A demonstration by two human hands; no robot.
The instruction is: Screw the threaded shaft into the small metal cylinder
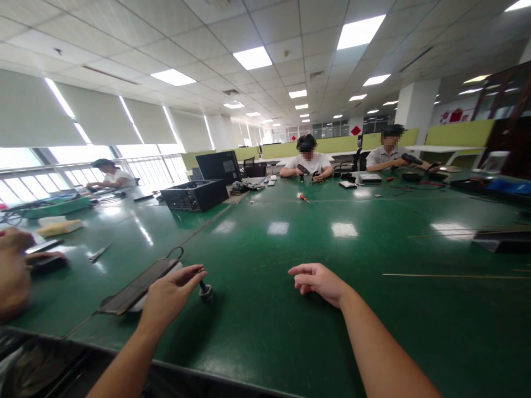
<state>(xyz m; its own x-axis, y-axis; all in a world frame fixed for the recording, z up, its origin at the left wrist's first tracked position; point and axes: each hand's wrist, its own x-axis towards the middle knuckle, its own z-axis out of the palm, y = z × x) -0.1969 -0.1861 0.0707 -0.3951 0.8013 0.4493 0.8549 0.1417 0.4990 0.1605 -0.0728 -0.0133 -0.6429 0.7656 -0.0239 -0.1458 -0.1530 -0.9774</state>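
My left hand [176,288] is closed, thumb and fingertips pinched at the upper end of a dark stem with a round grey base [206,293]. The base is at the table surface; whether it rests there or hangs just above, I cannot tell. The fingertips hide the top of the stem. My right hand [317,281] is over the green table [265,331] to the right, holding nothing, with its index finger stretched left and the other fingers loosely bent. Left of my left hand lies a long, flat dark panel [139,284] with a cord loop at its far end.
At the left edge is another person's blurred arm [12,271], near small pliers [99,252]. An open black computer case [194,195] stands further back. A red screwdriver [305,198] lies mid-table. Thin rods [452,275] lie on the right. Several people sit around the table.
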